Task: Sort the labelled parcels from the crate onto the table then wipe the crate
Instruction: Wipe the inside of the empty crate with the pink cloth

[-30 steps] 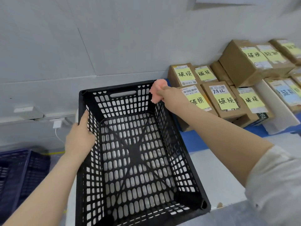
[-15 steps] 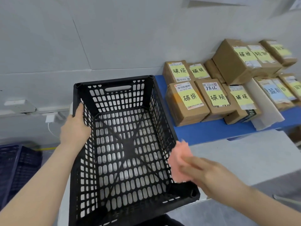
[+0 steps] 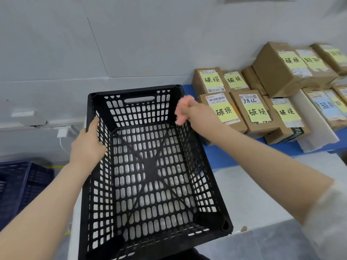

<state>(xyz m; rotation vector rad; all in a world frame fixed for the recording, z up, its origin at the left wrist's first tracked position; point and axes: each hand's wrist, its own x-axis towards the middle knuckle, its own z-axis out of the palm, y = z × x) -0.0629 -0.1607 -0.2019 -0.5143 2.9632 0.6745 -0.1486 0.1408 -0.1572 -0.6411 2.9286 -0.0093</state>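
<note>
Step in hand, by my reading: the wipe; sorting looks done; the black perforated plastic crate (image 3: 135, 111) sits centre frame and holds nothing, its slotted floor bare; brown cardboard parcels with yellow handwritten labels (image 3: 257, 111) lie packed together at 2 o'clock on the blue surface (image 3: 225, 152), all outside the crate, the nearest just beside its right wall; left hand (image 3: 88, 145) at 9 o'clock of the crate, grip clamped on the left wall's rim, steadying it, I judge; right hand (image 3: 197, 115) at 1 o'clock of the crate, grip closed on a crumpled pink cloth (image 3: 181, 111) held at the far end of the right wall's top; blurred there, so contact is likely, not certain; next move probably calls for drawing the cloth along that rim or down the wall toward 6 o'clock, left hand bracing against the push, pressure light so the cloth does not snag in the slots; second container, a dark blue slatted crate (image 3: 18, 184), on the floor at 8 o'clock, contents not discernible.
</note>
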